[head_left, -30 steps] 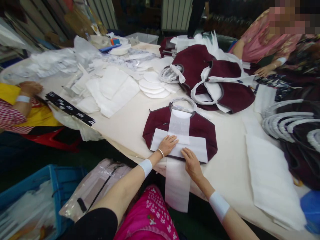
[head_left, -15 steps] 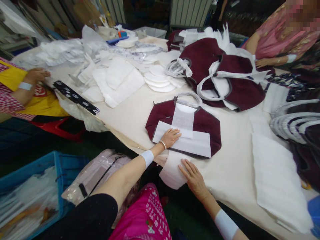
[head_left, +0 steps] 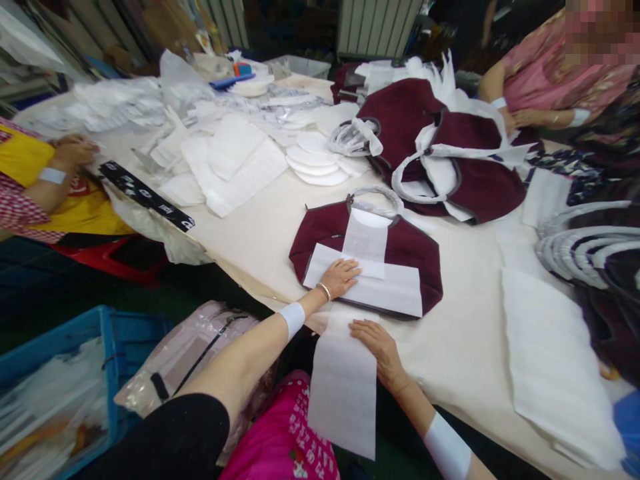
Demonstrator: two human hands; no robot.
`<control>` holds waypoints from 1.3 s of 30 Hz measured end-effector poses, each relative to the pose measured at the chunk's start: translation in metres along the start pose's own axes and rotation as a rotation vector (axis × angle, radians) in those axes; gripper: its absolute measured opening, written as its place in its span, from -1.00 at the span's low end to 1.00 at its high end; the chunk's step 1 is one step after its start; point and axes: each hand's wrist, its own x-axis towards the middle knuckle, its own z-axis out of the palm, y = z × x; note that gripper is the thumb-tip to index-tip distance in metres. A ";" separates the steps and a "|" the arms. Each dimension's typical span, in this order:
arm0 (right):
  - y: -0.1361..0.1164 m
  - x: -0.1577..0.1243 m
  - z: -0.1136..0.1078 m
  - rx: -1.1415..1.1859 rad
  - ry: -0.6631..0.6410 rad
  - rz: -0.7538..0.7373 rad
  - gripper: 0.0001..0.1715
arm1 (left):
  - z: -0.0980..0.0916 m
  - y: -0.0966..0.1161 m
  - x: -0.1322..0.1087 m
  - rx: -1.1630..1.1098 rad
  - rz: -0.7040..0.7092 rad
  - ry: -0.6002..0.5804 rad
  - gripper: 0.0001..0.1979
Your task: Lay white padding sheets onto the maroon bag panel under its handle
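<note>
A dark red bag (head_left: pixel 415 250) with a grey-wrapped handle lies flat on the cream table (head_left: pixel 265 230) in front of me. Two white foam strips cross over it, one lengthwise (head_left: pixel 367 243) and one across (head_left: pixel 390 293). My left hand (head_left: pixel 340 277) lies flat and open on the crossing strip. My right hand (head_left: pixel 377 347) rests with fingers spread on the lengthwise strip's lower end (head_left: pixel 343 387), which hangs over the table's near edge.
More dark red bags (head_left: pixel 450 160) are piled at the back right, with white foam sheets (head_left: pixel 235 160) and round pads (head_left: pixel 315 160) behind. A stack of foam (head_left: pixel 555 360) lies at right. Two other people work at the left (head_left: pixel 55 173) and at the far right (head_left: pixel 545 87). A blue crate (head_left: pixel 120 333) stands below left.
My right hand slid off the bag toward the table's near edge. The strip's lower end, crumpled half a second ago, now hangs flat. My left hand has stayed in place.
</note>
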 end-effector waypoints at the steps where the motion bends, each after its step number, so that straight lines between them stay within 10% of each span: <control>1: -0.004 0.000 0.001 0.034 0.017 0.047 -0.72 | 0.000 0.000 0.000 -0.004 -0.002 -0.002 -0.61; 8: -0.021 0.002 0.017 0.238 0.104 0.309 -0.73 | 0.002 0.000 0.000 -0.014 -0.002 0.024 -0.61; 13: -0.019 0.028 -0.012 0.286 0.124 0.363 -0.68 | 0.004 -0.002 -0.001 0.001 0.017 0.036 -0.62; 18: 0.020 0.082 -0.043 0.274 0.208 0.390 -0.75 | 0.013 -0.011 -0.001 -0.068 0.035 0.025 -0.64; 25: 0.095 0.102 -0.009 0.266 0.532 0.791 -0.43 | 0.007 -0.010 0.000 -0.204 -0.039 0.132 -0.55; 39: 0.106 0.117 -0.009 -0.337 0.218 0.805 -0.70 | 0.008 -0.001 -0.004 -0.327 -0.292 0.240 -0.13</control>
